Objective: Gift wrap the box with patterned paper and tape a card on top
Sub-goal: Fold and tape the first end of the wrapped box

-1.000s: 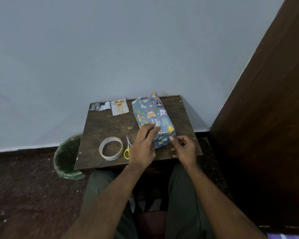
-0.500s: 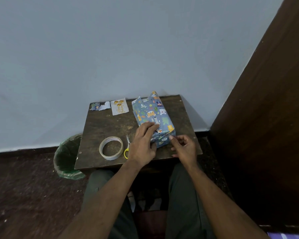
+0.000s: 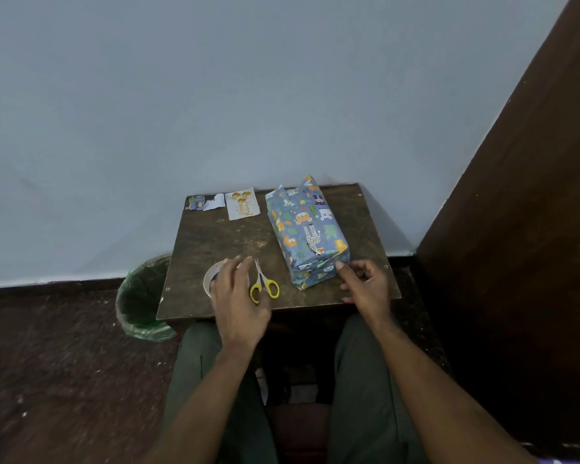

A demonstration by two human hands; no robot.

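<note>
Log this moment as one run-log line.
left hand: open over tape roll | right hand: pinching wrapped box near end | card: untaped, on table

Blue animal-print wrapped box [image 3: 307,231] lies flat; white card [image 3: 242,203] apart.

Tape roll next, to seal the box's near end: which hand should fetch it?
Probably the left. The left hand is open above the tape roll, beside the scissors. The right hand is at the near-end fold of the box, thumb on its corner, seemingly keeping the paper down.
</note>
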